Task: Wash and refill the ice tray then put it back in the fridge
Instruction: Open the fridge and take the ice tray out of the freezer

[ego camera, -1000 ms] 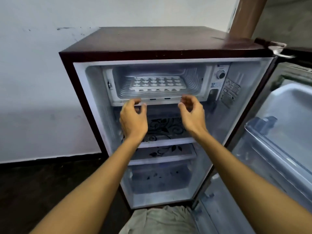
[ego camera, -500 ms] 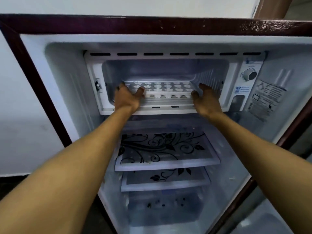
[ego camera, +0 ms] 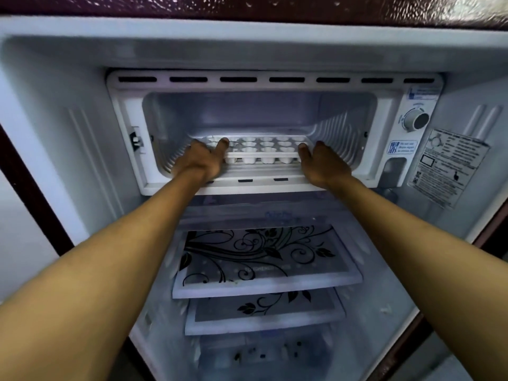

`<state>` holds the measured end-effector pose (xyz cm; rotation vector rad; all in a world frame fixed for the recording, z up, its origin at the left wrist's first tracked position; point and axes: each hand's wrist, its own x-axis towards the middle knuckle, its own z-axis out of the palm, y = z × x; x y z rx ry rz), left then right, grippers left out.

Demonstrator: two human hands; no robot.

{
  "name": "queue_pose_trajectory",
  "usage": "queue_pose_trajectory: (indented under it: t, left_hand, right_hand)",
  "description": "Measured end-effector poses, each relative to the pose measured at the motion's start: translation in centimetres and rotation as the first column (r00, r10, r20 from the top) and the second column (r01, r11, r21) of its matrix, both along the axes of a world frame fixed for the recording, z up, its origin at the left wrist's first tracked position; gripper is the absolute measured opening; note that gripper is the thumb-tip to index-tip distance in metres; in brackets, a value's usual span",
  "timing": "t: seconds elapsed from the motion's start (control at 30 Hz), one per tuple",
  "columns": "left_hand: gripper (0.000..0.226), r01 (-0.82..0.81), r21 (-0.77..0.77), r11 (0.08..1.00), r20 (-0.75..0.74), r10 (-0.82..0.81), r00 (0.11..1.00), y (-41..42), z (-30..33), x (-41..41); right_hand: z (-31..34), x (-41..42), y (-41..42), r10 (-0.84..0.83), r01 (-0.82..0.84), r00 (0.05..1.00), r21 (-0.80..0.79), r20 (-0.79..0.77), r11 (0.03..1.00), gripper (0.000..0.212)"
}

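A white ice tray (ego camera: 262, 151) with rows of round cups lies on the floor of the freezer compartment (ego camera: 258, 114) at the top of the open fridge. My left hand (ego camera: 202, 159) grips the tray's left end, thumb over the rim. My right hand (ego camera: 321, 162) holds the tray's right end, thumb on the rim's corner. Both arms reach in from below. The tray's ends are hidden behind my hands.
A round thermostat dial (ego camera: 416, 120) and printed stickers (ego camera: 445, 167) sit on the right inner wall. Below the freezer are two glass shelves with black floral print (ego camera: 264, 259) and a clear drawer (ego camera: 261, 350) at the bottom. The dark maroon fridge frame (ego camera: 247, 6) runs above.
My hands went from in front of the freezer opening into the compartment and took hold of the tray's two ends. The camera moved closer to the fridge.
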<state>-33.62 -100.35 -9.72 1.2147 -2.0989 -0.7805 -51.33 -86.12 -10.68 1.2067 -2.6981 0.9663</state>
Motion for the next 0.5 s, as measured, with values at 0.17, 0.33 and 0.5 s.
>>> queue_pose_trajectory:
  t: [0.17,0.33,0.5]
  left_hand:
    - [0.072,0.038,-0.038,0.999,-0.032,-0.039,0.999,0.6,0.0,1.0]
    - [0.061,0.02,-0.006,1.0,-0.094,-0.021,0.995,2.9,0.3,2.1]
    - [0.075,0.04,0.008,0.999,-0.129,-0.038,0.991,6.5,0.8,5.1]
  right_hand:
    - [0.6,0.2,0.5,0.061,-0.058,0.996,-0.037,0.072,0.998,0.059]
    - [1.0,1.7,2.0,0.086,-0.07,0.987,-0.12,0.135,0.99,0.066]
    - [1.4,4.4,5.6,0.123,-0.083,0.978,-0.224,0.169,0.971,0.06]
